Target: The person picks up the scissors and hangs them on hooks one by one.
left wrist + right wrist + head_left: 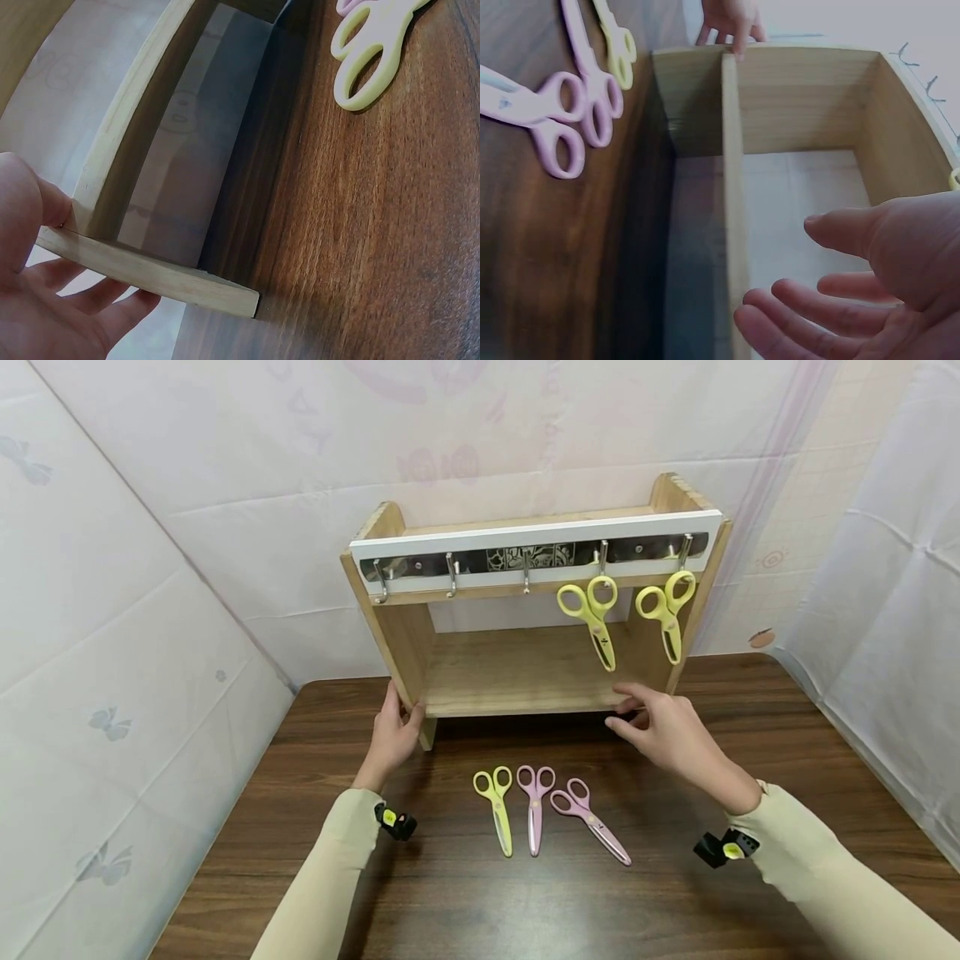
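Note:
A small wooden shelf (517,672) stands on the table. My left hand (393,735) grips its left side panel low down; in the left wrist view the thumb lies inside the panel and the fingers outside. My right hand (660,727) is at the right end of the shelf's front edge, holding nothing, its fingers loosely bent; whether it touches the board cannot be told. Two yellow scissors, one (594,618) left of the other (670,620), hang from the two rightmost hooks. Lying on the table are yellow scissors (501,818), pink scissors (535,818) and another pink pair (602,833).
Across the shelf's top front runs a white board (435,547) with a metal hook strip; its three left hooks (452,575) carry nothing. The brown wooden table (465,910) extends in front. Pale patterned sheeting (262,460) hangs behind and at both sides.

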Action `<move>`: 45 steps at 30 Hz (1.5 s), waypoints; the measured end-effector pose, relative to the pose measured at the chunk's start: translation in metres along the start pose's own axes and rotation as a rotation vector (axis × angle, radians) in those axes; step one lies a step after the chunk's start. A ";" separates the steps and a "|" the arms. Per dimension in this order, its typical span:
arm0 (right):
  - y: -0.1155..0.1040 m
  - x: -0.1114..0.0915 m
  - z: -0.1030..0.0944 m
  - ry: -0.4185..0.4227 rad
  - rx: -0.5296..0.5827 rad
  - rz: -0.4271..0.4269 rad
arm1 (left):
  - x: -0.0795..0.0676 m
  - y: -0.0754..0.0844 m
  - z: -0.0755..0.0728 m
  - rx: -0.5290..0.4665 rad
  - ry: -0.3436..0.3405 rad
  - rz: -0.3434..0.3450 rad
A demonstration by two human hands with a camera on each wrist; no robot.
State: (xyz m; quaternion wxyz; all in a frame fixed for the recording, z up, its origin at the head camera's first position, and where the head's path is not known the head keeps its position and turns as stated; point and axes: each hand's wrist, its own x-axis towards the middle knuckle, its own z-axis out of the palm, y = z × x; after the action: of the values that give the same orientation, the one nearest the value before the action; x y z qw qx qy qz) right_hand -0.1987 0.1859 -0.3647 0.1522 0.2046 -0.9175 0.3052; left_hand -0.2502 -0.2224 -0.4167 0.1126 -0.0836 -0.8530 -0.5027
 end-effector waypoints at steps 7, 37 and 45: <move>0.004 -0.019 0.014 -0.097 -0.021 0.045 | 0.000 0.000 -0.001 -0.002 -0.008 -0.005; -0.004 -0.060 0.050 -0.354 -0.028 0.059 | 0.000 -0.003 0.000 0.002 -0.010 0.002; -0.006 -0.064 0.057 -0.377 -0.052 0.067 | -0.005 0.017 -0.002 -0.012 -0.029 0.004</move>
State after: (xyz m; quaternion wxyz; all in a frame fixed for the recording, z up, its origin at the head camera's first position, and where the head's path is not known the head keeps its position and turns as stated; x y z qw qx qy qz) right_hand -0.1490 0.1644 -0.4316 -0.0273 0.2236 -0.9437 0.2424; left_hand -0.2405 -0.2162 -0.4035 0.1008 -0.0931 -0.8514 -0.5062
